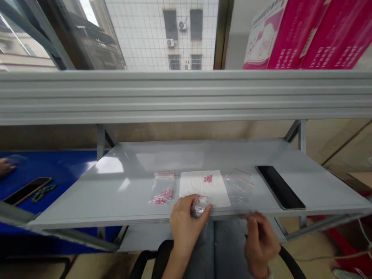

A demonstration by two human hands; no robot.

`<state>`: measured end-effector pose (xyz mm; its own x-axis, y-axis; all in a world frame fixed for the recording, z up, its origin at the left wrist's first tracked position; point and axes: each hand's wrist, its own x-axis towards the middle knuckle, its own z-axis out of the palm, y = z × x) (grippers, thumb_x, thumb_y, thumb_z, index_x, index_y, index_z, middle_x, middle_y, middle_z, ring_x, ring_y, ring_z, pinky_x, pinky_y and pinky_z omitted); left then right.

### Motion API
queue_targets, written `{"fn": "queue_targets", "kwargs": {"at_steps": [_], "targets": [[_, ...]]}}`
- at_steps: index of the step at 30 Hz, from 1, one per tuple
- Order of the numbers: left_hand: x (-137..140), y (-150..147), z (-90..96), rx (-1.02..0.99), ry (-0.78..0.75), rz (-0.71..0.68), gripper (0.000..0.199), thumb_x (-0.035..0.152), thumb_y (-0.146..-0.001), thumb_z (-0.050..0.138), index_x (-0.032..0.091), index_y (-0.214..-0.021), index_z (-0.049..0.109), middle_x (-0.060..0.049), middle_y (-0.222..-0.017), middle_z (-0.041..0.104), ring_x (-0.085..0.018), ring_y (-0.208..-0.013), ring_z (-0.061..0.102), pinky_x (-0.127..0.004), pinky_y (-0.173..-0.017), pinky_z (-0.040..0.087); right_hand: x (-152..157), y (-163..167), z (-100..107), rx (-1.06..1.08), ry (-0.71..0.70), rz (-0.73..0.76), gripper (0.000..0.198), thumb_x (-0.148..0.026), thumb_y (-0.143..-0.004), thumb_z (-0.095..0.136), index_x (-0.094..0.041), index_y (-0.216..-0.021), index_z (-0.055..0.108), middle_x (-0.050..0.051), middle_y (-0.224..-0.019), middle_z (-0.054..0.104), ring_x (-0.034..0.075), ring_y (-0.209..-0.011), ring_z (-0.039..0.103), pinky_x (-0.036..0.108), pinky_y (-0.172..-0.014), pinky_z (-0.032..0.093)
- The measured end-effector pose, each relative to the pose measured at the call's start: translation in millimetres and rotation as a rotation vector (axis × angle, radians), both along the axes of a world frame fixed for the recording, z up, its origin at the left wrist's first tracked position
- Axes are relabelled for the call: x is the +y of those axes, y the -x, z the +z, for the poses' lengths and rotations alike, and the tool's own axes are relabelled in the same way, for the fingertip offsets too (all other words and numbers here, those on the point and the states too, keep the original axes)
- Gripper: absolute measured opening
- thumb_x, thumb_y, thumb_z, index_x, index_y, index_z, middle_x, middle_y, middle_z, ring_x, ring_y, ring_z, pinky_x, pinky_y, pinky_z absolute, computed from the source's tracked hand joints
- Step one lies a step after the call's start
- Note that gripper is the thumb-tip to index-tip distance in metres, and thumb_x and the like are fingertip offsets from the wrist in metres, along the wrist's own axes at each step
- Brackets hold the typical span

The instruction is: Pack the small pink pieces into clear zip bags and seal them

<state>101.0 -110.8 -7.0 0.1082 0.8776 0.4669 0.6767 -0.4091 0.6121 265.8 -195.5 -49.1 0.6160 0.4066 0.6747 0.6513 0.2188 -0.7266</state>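
Note:
My left hand (pixel 186 223) is closed around a small crumpled clear plastic bag (pixel 200 205), held over the front edge of a white sheet (pixel 203 192). A small cluster of pink beads (pixel 208 178) lies on that sheet. My right hand (pixel 260 242) is in front of the table edge, fingers curled and blurred; whether anything is in them I cannot make out. Left of the sheet are stacked clear zip bags (pixel 163 188) with pink pieces inside. To its right lie flat clear zip bags (pixel 240 189) with red seal lines.
A dark phone (pixel 280 187) lies at the table's right. A grey shelf beam (pixel 186 97) crosses above the table, with pink boxes (pixel 302 38) on it. At the left, a blue table (pixel 72 164) bears another phone (pixel 27 190), a green beaded strand (pixel 43 192) and another person's hand (pixel 5 167).

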Motion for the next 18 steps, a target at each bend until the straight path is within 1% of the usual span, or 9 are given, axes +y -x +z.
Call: {"fn": "queue_targets", "kwargs": {"at_steps": [1,3,5,7,10,13,15,16,18], "targets": [[0.2,-0.1,0.1,-0.003,0.001,-0.004,0.03,0.042,-0.075,0.077,0.021,-0.095,0.07,-0.004,-0.083,0.071,-0.027,-0.079,0.068,-0.04,-0.072,0.054,-12.4,1.7,-21.3,0.005,0.077,0.002,0.017,-0.025,-0.096,0.053,-0.022,-0.08,0.057,0.001,-0.065,0.058,0.017,-0.056,0.056,0.027,-0.056,0.046],[0.2,-0.4,0.4,-0.01,-0.001,-0.013,0.029,0.041,-0.075,0.077,0.02,-0.095,0.07,-0.005,-0.083,0.071,-0.027,-0.079,0.068,-0.04,-0.073,0.054,-27.7,5.2,-58.3,-0.043,0.311,0.16,0.021,-0.026,-0.096,0.05,-0.022,-0.077,0.057,0.001,-0.062,0.057,0.018,-0.052,0.056,0.028,-0.051,0.047],[-0.1,-0.7,0.8,-0.019,-0.002,-0.011,0.029,0.041,-0.076,0.077,0.02,-0.095,0.071,-0.005,-0.083,0.071,-0.027,-0.079,0.068,-0.04,-0.074,0.054,-31.3,8.3,-79.5,-0.143,0.51,0.313,0.023,-0.022,-0.095,0.043,-0.022,-0.079,0.06,0.003,-0.066,0.062,0.022,-0.058,0.061,0.031,-0.053,0.051],[-0.7,-0.8,1.3,-0.03,0.008,-0.006,0.029,0.041,-0.075,0.076,0.02,-0.095,0.071,-0.005,-0.083,0.071,-0.027,-0.08,0.068,-0.04,-0.075,0.054,-28.4,11.1,-83.8,-0.205,0.594,0.383,0.022,-0.016,-0.089,0.045,-0.022,-0.084,0.065,0.007,-0.077,0.067,0.026,-0.072,0.066,0.037,-0.065,0.055],[-1.5,-0.2,2.0,-0.037,0.028,-0.013,0.029,0.041,-0.076,0.076,0.02,-0.095,0.071,-0.005,-0.084,0.071,-0.026,-0.08,0.067,-0.039,-0.076,0.053,-24.7,15.9,-74.8,-0.252,0.661,0.443,0.023,-0.008,-0.076,0.056,-0.023,-0.086,0.071,0.007,-0.086,0.07,0.029,-0.088,0.066,0.041,-0.078,0.055],[-1.5,0.5,2.2,-0.034,0.034,-0.019,0.028,0.041,-0.075,0.075,0.02,-0.094,0.071,-0.004,-0.085,0.072,-0.025,-0.08,0.067,-0.037,-0.075,0.053,-28.8,24.5,-73.4,-0.407,0.949,0.563,0.016,-0.014,-0.069,0.072,-0.021,-0.084,0.075,0.01,-0.099,0.071,0.035,-0.107,0.06,0.048,-0.094,0.048],[-1.0,0.8,1.7,-0.039,0.037,-0.019,0.029,0.042,-0.074,0.075,0.02,-0.094,0.071,-0.005,-0.084,0.072,-0.025,-0.08,0.067,-0.037,-0.075,0.053,-33.2,33.4,-82.9,-0.537,1.189,0.633,0.03,-0.026,-0.065,0.082,-0.017,-0.093,0.078,0.016,-0.123,0.066,0.042,-0.125,0.048,0.057,-0.106,0.036],[-0.6,0.9,1.3,-0.042,0.039,-0.018,0.03,0.042,-0.074,0.075,0.02,-0.094,0.071,-0.005,-0.085,0.072,-0.025,-0.08,0.067,-0.038,-0.075,0.053,-34.9,38.6,-89.9,-0.587,1.273,0.66,0.037,-0.03,-0.066,0.082,-0.015,-0.1,0.078,0.019,-0.133,0.06,0.045,-0.131,0.042,0.059,-0.109,0.03],[-0.1,1.1,0.4,-0.05,0.045,-0.021,0.031,0.043,-0.074,0.075,0.02,-0.095,0.071,-0.006,-0.085,0.072,-0.026,-0.081,0.067,-0.038,-0.076,0.052,-36.8,49.3,-105.2,-0.614,1.335,0.689,0.027,-0.025,-0.079,0.073,-0.013,-0.102,0.079,0.021,-0.137,0.058,0.043,-0.133,0.041,0.059,-0.111,0.028]]}}
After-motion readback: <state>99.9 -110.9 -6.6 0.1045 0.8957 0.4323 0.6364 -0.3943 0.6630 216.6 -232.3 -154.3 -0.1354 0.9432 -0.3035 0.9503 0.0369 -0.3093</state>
